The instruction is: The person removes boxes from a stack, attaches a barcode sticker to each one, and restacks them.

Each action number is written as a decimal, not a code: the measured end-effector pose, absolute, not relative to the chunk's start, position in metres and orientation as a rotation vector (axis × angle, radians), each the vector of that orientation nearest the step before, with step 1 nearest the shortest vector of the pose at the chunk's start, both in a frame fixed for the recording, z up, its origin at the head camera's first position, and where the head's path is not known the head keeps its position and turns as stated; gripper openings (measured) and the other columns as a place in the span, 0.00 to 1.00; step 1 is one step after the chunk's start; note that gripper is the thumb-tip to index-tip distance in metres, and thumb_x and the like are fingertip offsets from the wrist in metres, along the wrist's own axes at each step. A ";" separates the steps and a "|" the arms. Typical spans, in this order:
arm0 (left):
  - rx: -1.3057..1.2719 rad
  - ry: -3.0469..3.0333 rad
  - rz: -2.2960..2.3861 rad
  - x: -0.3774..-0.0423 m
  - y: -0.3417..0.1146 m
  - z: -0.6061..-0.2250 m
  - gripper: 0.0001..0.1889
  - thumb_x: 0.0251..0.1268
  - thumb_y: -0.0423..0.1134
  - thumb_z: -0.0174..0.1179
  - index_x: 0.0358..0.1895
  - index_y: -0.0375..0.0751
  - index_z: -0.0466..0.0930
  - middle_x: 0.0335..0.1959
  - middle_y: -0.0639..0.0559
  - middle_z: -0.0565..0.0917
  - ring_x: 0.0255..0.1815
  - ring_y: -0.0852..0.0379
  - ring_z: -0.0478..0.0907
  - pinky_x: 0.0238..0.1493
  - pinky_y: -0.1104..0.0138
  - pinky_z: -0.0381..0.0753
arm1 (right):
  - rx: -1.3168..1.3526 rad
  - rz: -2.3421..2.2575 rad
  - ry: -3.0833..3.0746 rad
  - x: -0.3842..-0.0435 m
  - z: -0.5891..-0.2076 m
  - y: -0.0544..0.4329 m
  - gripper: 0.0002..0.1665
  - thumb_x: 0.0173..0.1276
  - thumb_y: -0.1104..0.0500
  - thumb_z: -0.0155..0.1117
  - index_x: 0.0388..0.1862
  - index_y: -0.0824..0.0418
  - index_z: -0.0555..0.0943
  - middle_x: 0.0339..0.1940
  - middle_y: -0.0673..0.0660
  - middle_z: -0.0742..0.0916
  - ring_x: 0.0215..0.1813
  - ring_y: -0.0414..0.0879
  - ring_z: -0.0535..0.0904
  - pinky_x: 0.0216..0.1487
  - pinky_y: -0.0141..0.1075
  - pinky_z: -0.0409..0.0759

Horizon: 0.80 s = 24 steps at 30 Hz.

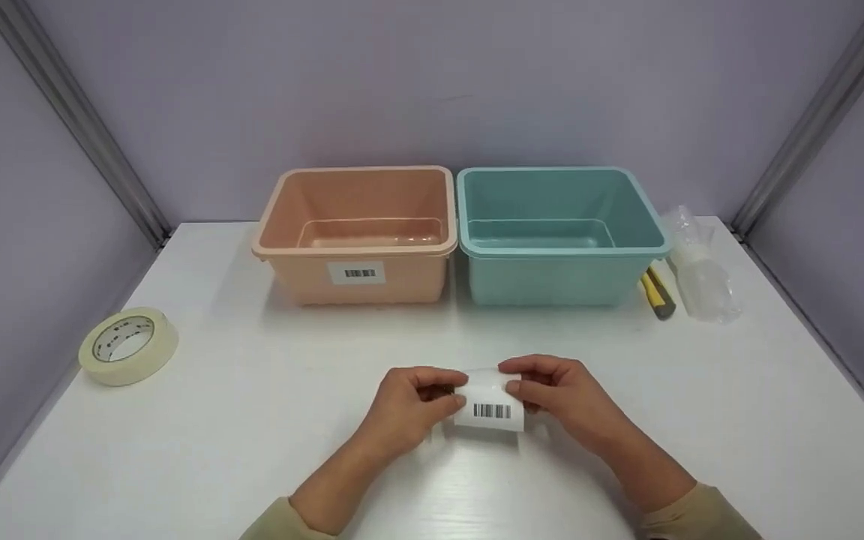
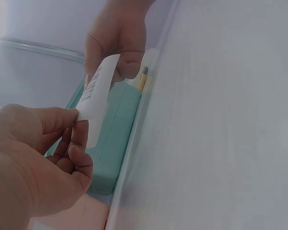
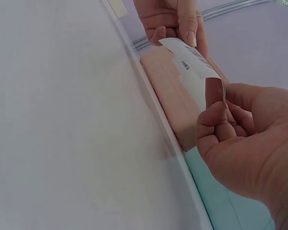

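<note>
Between both hands, above the white table, is a white barcode label, curved over in the middle, its printed side toward the head camera. My left hand pinches its left edge between thumb and fingers. The right edge is pinched the same way by my right hand. In the left wrist view the label bows outward, and a paler flap hangs below it. The right wrist view shows the label stretched from one hand to the other, its barcode on the outer face.
A peach bin with a barcode label on its front stands beside a teal bin at the back. A roll of masking tape lies at the left. Right of the teal bin are a yellow utility knife and clear plastic wrapping.
</note>
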<state>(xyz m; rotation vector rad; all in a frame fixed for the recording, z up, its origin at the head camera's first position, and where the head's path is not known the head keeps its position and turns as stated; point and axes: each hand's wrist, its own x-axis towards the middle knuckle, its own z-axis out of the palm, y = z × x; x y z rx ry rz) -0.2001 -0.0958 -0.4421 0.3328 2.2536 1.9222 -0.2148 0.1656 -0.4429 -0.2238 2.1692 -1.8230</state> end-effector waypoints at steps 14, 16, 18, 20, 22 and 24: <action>0.329 2.338 1.878 -0.201 -0.096 -0.443 0.09 0.67 0.30 0.72 0.48 0.41 0.93 0.41 0.53 0.90 0.41 0.56 0.83 0.42 0.70 0.83 | -0.221 -1.803 2.252 -0.216 -0.443 0.167 0.17 0.70 0.57 0.77 0.55 0.61 0.90 0.52 0.55 0.90 0.46 0.47 0.81 0.46 0.34 0.82; 0.352 2.339 1.882 -0.200 -0.096 -0.442 0.08 0.68 0.31 0.72 0.48 0.40 0.93 0.41 0.52 0.90 0.40 0.57 0.83 0.41 0.70 0.83 | -0.224 -1.812 2.248 -0.216 -0.444 0.167 0.17 0.69 0.57 0.78 0.54 0.62 0.90 0.52 0.55 0.90 0.46 0.46 0.81 0.46 0.34 0.82; 0.368 2.338 1.887 -0.199 -0.096 -0.441 0.07 0.68 0.31 0.72 0.47 0.39 0.93 0.41 0.51 0.90 0.38 0.57 0.82 0.40 0.71 0.82 | -0.224 -1.813 2.245 -0.217 -0.444 0.168 0.17 0.69 0.57 0.78 0.54 0.63 0.90 0.50 0.54 0.90 0.45 0.45 0.81 0.46 0.34 0.82; 0.374 2.341 1.888 -0.199 -0.096 -0.440 0.07 0.68 0.31 0.72 0.46 0.39 0.93 0.41 0.51 0.90 0.37 0.57 0.82 0.39 0.71 0.81 | -0.223 -1.812 2.242 -0.217 -0.444 0.168 0.17 0.69 0.57 0.78 0.53 0.63 0.90 0.49 0.54 0.90 0.44 0.45 0.81 0.45 0.35 0.82; 0.369 2.340 1.895 -0.198 -0.097 -0.440 0.06 0.68 0.32 0.72 0.46 0.40 0.93 0.41 0.51 0.91 0.38 0.57 0.82 0.39 0.71 0.81 | -0.218 -1.798 2.248 -0.217 -0.444 0.168 0.16 0.69 0.56 0.78 0.53 0.62 0.90 0.49 0.54 0.90 0.44 0.45 0.81 0.45 0.35 0.82; 0.361 2.333 1.910 -0.199 -0.097 -0.440 0.07 0.68 0.32 0.72 0.46 0.40 0.93 0.42 0.51 0.91 0.38 0.57 0.83 0.39 0.71 0.82 | -0.209 -1.788 2.248 -0.217 -0.444 0.168 0.16 0.69 0.56 0.78 0.52 0.62 0.91 0.49 0.54 0.90 0.44 0.46 0.81 0.45 0.35 0.82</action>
